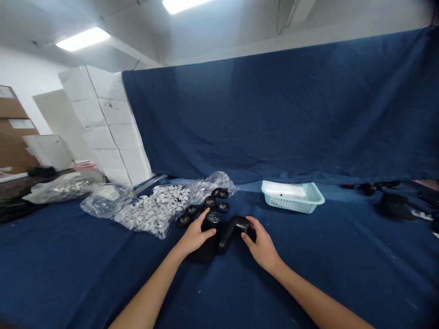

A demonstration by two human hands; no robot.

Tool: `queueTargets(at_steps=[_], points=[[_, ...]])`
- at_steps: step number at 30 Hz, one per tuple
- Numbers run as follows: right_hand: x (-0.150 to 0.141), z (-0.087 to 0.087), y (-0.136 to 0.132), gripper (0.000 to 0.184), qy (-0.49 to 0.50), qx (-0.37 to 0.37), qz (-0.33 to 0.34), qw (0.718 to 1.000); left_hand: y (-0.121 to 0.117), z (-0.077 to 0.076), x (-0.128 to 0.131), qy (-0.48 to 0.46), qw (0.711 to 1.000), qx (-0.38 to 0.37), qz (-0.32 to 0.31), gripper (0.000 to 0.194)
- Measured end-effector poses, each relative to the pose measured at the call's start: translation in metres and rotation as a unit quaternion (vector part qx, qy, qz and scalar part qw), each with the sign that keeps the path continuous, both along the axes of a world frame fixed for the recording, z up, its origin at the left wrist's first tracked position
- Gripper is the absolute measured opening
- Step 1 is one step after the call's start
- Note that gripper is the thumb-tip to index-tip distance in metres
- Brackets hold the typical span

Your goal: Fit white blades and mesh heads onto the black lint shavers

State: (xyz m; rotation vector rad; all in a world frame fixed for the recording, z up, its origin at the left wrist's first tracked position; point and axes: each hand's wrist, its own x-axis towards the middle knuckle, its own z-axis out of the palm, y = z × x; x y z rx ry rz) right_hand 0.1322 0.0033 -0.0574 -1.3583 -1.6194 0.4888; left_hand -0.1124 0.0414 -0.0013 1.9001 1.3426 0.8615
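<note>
My left hand (196, 234) is closed around the side of a black cylindrical part (206, 244) with a shiny round top; thumb and forefinger sit near its rim. With my right hand (261, 242) I grip the end of a bent black plastic piece (229, 233), thumb below and fingers above. That piece angles down toward the cylinder, and from here I cannot tell whether the two touch. Just beyond my left hand lie several round black caps (223, 207) on the dark blue cloth (295, 283).
A clear plastic bag (161, 230) of small white-grey parts (161, 205) lies open to the left. At the back right stands a pale green basket (291, 204) holding something white. Black items (394, 205) lie far right. A blue curtain (274, 119) hangs behind; white boxes (116, 114) are stacked left.
</note>
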Motion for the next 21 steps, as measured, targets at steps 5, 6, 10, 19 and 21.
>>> queueTargets(at_steps=[5, 6, 10, 19, 21], points=[[-0.001, 0.002, -0.001, 0.048, 0.013, -0.006, 0.003, 1.0, -0.008, 0.006, 0.001, 0.022, 0.999, -0.026, -0.034, 0.085], [-0.001, 0.003, -0.001, 0.048, 0.016, -0.006, 0.004, 1.0, -0.009, 0.006, 0.002, 0.02, 0.998, -0.028, -0.043, 0.085], [-0.001, 0.004, -0.002, 0.046, 0.034, -0.006, 0.013, 0.999, -0.008, 0.001, 0.006, -0.031, 0.998, -0.03, -0.038, 0.076], [0.001, 0.002, -0.004, 0.043, 0.096, -0.008, 0.094, 0.991, -0.001, 0.001, -0.003, -0.165, 0.983, -0.084, 0.002, 0.06], [0.001, 0.001, -0.004, 0.043, 0.106, -0.007, 0.106, 0.989, 0.0, 0.0, -0.004, -0.193, 0.977, -0.09, -0.002, 0.059]])
